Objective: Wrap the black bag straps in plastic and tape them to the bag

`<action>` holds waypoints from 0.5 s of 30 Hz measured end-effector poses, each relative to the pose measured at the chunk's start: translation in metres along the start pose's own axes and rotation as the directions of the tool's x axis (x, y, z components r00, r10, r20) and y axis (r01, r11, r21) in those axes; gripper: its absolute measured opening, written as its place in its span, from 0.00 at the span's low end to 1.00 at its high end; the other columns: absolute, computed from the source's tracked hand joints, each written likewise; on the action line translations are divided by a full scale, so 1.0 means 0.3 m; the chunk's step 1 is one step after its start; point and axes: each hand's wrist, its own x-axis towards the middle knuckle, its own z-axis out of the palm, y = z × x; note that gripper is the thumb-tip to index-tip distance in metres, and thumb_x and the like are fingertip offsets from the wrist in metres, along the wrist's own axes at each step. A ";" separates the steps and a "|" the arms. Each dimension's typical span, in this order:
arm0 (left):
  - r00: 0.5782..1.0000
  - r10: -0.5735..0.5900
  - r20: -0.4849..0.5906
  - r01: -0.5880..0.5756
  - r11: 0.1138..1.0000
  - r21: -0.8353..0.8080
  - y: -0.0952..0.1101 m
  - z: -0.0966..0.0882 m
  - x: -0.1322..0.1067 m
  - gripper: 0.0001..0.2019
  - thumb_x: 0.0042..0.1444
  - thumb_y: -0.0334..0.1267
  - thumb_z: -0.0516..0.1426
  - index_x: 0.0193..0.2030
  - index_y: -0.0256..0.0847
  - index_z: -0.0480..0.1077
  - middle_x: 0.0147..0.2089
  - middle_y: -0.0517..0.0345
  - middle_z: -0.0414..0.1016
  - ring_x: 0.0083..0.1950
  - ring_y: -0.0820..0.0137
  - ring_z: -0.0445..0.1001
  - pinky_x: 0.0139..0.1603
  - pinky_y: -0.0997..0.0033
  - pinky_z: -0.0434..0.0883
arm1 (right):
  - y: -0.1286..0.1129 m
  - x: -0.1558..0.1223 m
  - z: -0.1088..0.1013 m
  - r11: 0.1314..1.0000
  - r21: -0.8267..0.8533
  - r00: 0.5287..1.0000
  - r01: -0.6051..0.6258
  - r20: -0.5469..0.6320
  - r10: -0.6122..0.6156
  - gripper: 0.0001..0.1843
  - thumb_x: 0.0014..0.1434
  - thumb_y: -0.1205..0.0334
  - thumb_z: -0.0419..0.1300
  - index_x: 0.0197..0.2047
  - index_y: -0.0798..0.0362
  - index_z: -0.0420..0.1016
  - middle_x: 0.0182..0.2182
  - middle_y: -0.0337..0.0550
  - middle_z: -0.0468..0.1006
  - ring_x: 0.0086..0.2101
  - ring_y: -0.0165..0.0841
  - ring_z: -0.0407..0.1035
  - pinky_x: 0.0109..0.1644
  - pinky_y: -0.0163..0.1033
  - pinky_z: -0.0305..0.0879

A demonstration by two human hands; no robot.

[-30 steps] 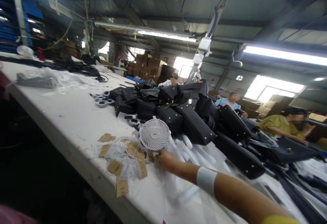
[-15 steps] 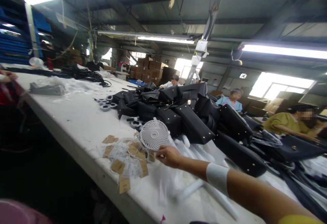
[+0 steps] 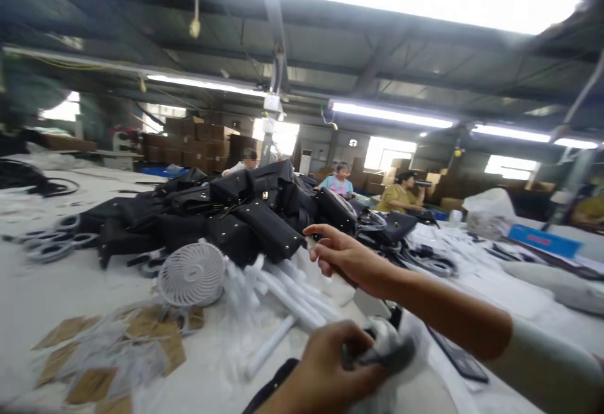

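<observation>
On the near right side of the white fan [image 3: 192,274], a blurred grey-and-white bundle [image 3: 397,352] is gripped in the curled left hand [image 3: 325,363], its long axis unclear; right of the fan, a pale scrap [image 3: 310,242] is seemingly pinched by the right hand [image 3: 348,258].

Person's arms: bare hands, pale band on right forearm.
The right hand [image 3: 346,257] and left hand [image 3: 330,363] are bare. The right forearm [image 3: 448,307] wears a wide, plain, whitish band [image 3: 542,363], at the right of the scene. Its surface appears smooth; its edge toward the hand runs cleanly across the forearm. Blur leaves material and fastening undetermined.
</observation>
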 end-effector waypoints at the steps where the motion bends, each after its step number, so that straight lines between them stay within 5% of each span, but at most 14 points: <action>1: 1.000 0.003 -0.012 -0.003 1.000 0.016 0.007 -0.009 0.014 0.10 0.50 0.43 0.65 0.36 0.40 0.75 0.32 0.58 0.73 0.35 0.65 0.70 0.35 0.66 0.63 | -0.015 -0.078 -0.047 1.000 0.029 1.000 -0.012 -0.028 0.012 0.21 0.60 0.57 0.64 0.54 0.51 0.66 0.32 0.35 0.76 0.24 0.21 0.66 0.25 0.24 0.62; 4: 0.999 0.043 0.000 -0.043 0.999 -0.004 0.021 -0.034 0.048 0.16 0.52 0.49 0.64 0.36 0.37 0.74 0.32 0.57 0.73 0.33 0.68 0.68 0.33 0.70 0.61 | 0.021 -0.326 -0.139 0.991 0.103 0.990 -0.090 -0.098 0.100 0.18 0.58 0.54 0.67 0.48 0.53 0.71 0.35 0.42 0.80 0.30 0.26 0.73 0.29 0.26 0.69; 8: 0.999 -0.034 0.019 0.035 0.997 -0.062 0.034 -0.049 0.061 0.20 0.53 0.54 0.63 0.39 0.36 0.73 0.33 0.58 0.73 0.33 0.71 0.68 0.33 0.74 0.61 | 0.235 -0.566 -0.147 0.930 0.259 0.931 -0.261 -0.186 0.313 0.22 0.52 0.44 0.69 0.36 0.57 0.76 0.31 0.45 0.80 0.20 0.27 0.72 0.19 0.29 0.67; 12: 0.991 -0.130 -0.033 0.126 0.988 -0.089 0.048 -0.041 0.054 0.21 0.51 0.55 0.65 0.39 0.37 0.74 0.36 0.58 0.74 0.36 0.70 0.70 0.37 0.74 0.63 | 0.428 -0.599 -0.096 0.904 0.328 0.882 -0.276 -0.288 0.374 0.30 0.48 0.37 0.68 0.36 0.59 0.79 0.14 0.37 0.71 0.14 0.27 0.65 0.17 0.30 0.64; 15: 0.988 -0.150 -0.044 0.145 0.985 -0.092 0.056 -0.035 0.049 0.21 0.49 0.55 0.65 0.39 0.38 0.75 0.34 0.57 0.75 0.37 0.68 0.71 0.38 0.73 0.65 | 0.459 -0.535 -0.059 0.912 0.365 0.859 -0.187 -0.390 0.332 0.32 0.46 0.36 0.69 0.39 0.59 0.81 0.14 0.37 0.71 0.15 0.28 0.66 0.19 0.30 0.62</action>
